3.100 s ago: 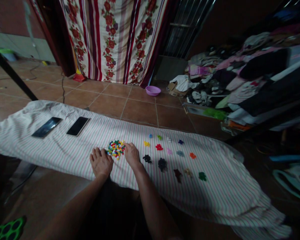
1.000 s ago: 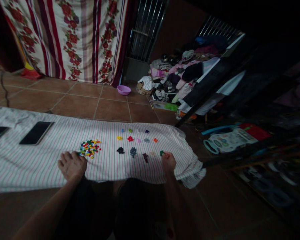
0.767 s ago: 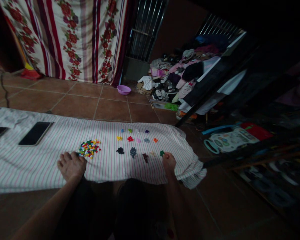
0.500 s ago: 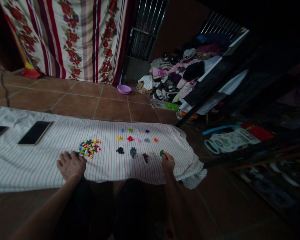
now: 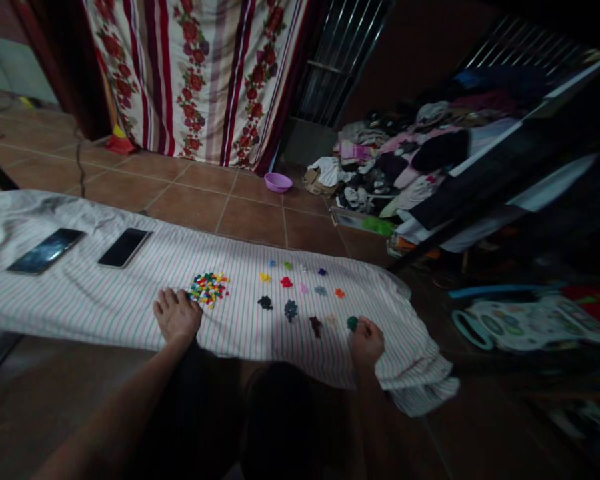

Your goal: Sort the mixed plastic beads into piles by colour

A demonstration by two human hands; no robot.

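My left hand point(image 5: 178, 316) lies on the striped cloth point(image 5: 150, 300) with its fingers spread, at the lower left edge of a mixed heap of small coloured pieces point(image 5: 210, 289). At the right, my right hand point(image 5: 367, 341) has its fingers curled beside a small dark green pile point(image 5: 352, 323); whether anything is between the fingertips is too small to tell. Between the hands are little groups sorted by colour, among them black point(image 5: 265, 303), dark grey point(image 5: 291, 310), brown point(image 5: 315, 325), red point(image 5: 286, 283), yellow point(image 5: 265, 277) and orange point(image 5: 339, 293).
Two phones point(image 5: 125, 247) point(image 5: 46, 251) lie on the cloth at the left. Beyond it, a purple basin point(image 5: 279, 182) stands on the tiled floor near a floral curtain point(image 5: 195, 80). A heap of clothes point(image 5: 390, 157) is at the back right, a colourful toy board point(image 5: 535, 321) at the right.
The camera view has swung left, so the scene sits further right. My left hand stays by the mixed heap, and my right hand remains at the green pile.
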